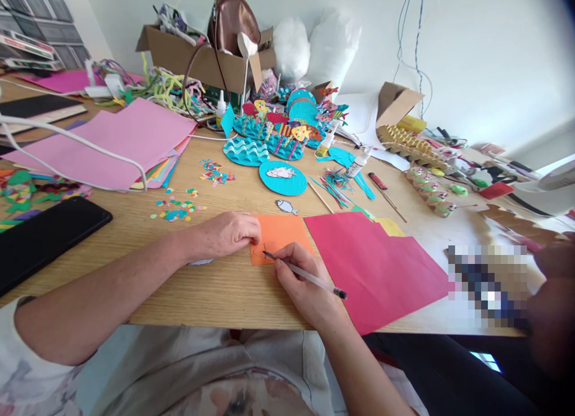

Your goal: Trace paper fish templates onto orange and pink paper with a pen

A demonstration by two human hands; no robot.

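Note:
My right hand [303, 278] is closed around a pen [314, 278] with a clear barrel and a black end cap. The pen's tip touches a small sheet of orange paper [287, 227], where thin curved lines are drawn. On the paper's left edge rests my left hand [231, 233], its fingers curled together and pressing the sheet down. A grey cut-out [200, 262] peeks out under the left wrist, mostly hidden. Beyond the orange sheet lies a grey paper fish [286, 207]. A red-pink sheet [381, 266] with a stepped edge lies to the right of it.
Behind are a blue disc [283, 185] bearing a fish drawing, decorated blue pieces [246, 151] and glue bottles [359, 163]. Confetti dots [177, 209], a pink paper stack [112, 140] and a black phone [49, 239] lie left. Another person's hand [552, 284] is at right.

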